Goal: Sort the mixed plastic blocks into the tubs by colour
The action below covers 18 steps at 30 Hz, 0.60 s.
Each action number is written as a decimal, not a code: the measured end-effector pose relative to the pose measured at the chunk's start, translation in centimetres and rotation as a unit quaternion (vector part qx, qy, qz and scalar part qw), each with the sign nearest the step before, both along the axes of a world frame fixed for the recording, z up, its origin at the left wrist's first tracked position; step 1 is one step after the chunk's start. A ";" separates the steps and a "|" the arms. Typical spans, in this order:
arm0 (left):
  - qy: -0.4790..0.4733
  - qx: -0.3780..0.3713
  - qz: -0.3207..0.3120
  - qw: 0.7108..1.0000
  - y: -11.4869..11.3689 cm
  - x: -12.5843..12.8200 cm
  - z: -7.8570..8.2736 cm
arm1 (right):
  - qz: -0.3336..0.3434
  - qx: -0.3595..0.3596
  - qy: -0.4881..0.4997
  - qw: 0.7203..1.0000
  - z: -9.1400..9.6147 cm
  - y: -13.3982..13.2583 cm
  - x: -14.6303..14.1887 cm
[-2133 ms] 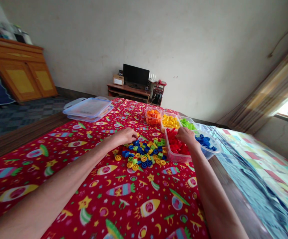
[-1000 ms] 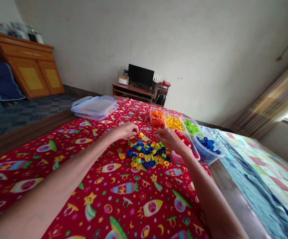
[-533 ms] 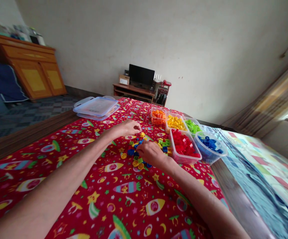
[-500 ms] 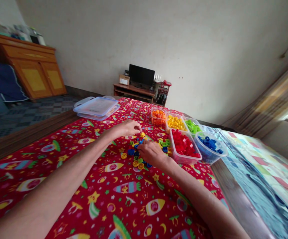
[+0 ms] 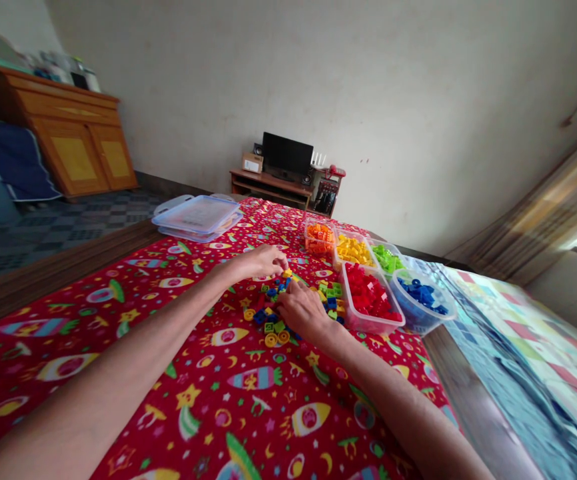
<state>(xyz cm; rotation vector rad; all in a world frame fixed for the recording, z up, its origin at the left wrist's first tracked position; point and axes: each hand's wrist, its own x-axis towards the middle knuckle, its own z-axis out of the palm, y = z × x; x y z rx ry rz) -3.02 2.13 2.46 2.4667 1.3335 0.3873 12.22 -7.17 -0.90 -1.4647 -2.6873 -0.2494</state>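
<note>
A mixed pile of small plastic building blocks, in yellow, blue, green and some red, lies on the red patterned cloth. My left hand is at the pile's far side, its fingers bent down and pinched at a yellow block. Over the middle of the pile is my right hand, palm down with curled fingers. Its fingertips are among the blocks, and what they hold, if anything, is hidden. Round yellow pieces lie at the near left of the pile.
Right of the pile stand clear tubs of sorted blocks: red, blue, yellow, orange and green. Clear plastic lids are stacked at the far left. A bed adjoins the table's right side.
My left hand has moved slightly right and down, its fingertips now at the yellow block. My right hand stays over the pile, where some blocks have shifted. The view has turned slightly.
</note>
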 end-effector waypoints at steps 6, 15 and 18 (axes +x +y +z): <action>-0.107 -0.079 -0.051 0.990 0.9 -0.7 -0.7 | 0.005 0.015 0.124 0.992 0.1 1.1 1.0; -0.332 -0.290 -0.038 0.897 -1.0 1.1 -0.3 | -0.013 0.035 0.393 0.919 1.9 3.0 4.0; -0.372 -0.311 -0.016 0.875 -2.0 2.6 -0.4 | -0.033 0.019 0.372 0.928 2.1 2.9 3.7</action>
